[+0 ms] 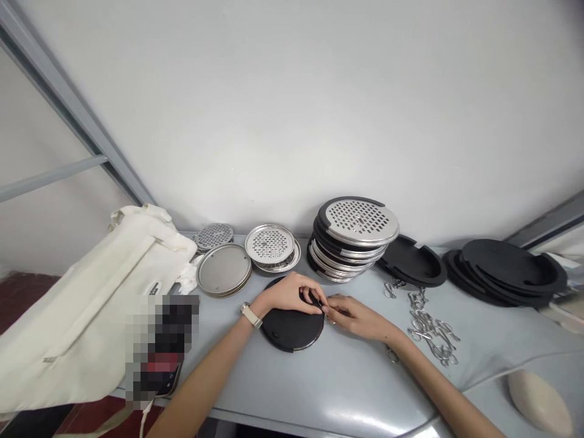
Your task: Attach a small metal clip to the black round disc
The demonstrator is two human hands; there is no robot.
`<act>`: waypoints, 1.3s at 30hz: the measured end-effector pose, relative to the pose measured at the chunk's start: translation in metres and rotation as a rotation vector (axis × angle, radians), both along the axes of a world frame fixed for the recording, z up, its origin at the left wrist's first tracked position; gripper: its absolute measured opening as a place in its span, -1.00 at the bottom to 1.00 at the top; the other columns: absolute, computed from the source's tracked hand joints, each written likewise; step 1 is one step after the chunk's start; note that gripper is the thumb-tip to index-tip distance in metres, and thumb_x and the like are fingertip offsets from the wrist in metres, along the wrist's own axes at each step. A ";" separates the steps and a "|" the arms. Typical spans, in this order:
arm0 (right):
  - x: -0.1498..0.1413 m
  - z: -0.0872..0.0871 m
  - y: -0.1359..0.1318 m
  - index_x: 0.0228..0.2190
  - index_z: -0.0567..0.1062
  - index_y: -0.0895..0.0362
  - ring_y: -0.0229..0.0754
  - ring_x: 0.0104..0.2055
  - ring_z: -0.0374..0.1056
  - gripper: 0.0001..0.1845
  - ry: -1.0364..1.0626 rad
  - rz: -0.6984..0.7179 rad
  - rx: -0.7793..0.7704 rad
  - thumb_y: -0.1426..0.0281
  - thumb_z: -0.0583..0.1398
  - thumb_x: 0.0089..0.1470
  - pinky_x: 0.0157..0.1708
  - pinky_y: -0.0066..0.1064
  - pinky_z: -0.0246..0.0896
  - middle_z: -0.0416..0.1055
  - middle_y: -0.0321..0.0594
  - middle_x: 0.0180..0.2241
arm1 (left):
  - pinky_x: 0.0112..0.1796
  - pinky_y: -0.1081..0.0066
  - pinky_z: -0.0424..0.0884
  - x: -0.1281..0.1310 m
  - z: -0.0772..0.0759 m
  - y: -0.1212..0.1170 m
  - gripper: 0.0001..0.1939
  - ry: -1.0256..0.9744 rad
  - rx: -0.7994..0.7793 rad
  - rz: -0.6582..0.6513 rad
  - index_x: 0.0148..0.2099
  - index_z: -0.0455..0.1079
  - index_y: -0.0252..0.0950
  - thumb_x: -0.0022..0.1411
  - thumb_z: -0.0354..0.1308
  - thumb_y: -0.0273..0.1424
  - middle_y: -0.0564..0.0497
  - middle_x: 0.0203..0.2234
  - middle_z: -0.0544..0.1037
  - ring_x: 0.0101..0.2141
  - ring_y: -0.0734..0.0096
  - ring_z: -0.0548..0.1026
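Note:
A round black disc (292,331) with a thin metal edge lies on the grey table in front of me. My left hand (294,293) arches over its upper part, thumb and fingers pinched together at the right rim. Meeting it there from the right, my right hand (354,316) also has its fingertips closed. Between the fingertips is something small, mostly hidden, that I cannot make out. A loose metal ring (392,354) lies beneath my right forearm. To the right is a scattered pile of metal wire clips (433,331).
Perforated metal discs with black rims form a tall stack (360,222) at the back. Left of it are a strainer-like plate (270,244) and plain metal discs (223,269). Black covers (506,267) sit at right. A cream bag (100,304) and a phone (168,380) lie left.

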State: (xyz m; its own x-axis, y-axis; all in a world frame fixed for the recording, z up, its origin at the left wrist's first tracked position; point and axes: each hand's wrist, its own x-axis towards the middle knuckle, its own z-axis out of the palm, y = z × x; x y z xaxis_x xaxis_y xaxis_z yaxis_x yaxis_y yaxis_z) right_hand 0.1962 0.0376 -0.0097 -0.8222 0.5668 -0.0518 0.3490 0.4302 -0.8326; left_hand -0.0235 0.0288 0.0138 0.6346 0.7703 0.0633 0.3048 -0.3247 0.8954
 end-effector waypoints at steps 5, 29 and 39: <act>0.000 -0.001 0.001 -0.48 0.35 0.17 -0.31 -0.50 0.11 -0.49 0.003 0.005 0.004 0.06 -0.07 0.27 -0.49 -0.48 0.05 0.21 -0.33 -0.53 | -0.32 0.55 0.38 0.000 0.000 0.000 -0.77 0.011 -0.011 0.010 -0.20 0.54 -0.36 0.03 0.26 -0.43 -0.02 -0.38 0.58 -0.41 0.52 0.44; 0.002 0.003 0.001 -0.49 0.33 0.16 -0.30 -0.49 0.12 -0.53 0.022 0.030 -0.015 0.11 -0.06 0.28 -0.47 -0.47 0.08 0.22 -0.32 -0.54 | -0.29 0.55 0.41 0.001 0.000 0.000 -0.76 -0.016 -0.026 0.004 -0.20 0.54 -0.37 0.01 0.24 -0.49 -0.02 -0.37 0.59 -0.40 0.53 0.45; 0.000 -0.002 0.001 -0.47 0.33 0.16 -0.30 -0.49 0.13 -0.55 0.022 -0.009 -0.038 0.12 -0.06 0.29 -0.47 -0.48 0.06 0.22 -0.32 -0.52 | -0.32 0.55 0.40 -0.001 -0.003 0.001 -0.76 -0.005 0.054 -0.008 -0.18 0.53 -0.33 0.03 0.25 -0.46 -0.02 -0.31 0.54 -0.39 0.53 0.42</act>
State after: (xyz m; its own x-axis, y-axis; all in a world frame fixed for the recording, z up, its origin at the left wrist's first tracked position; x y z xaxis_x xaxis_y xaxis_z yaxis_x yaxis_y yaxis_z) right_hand 0.1965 0.0386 -0.0115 -0.8184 0.5719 -0.0555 0.3340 0.3949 -0.8559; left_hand -0.0247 0.0293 0.0105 0.6399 0.7608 0.1079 0.2979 -0.3750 0.8779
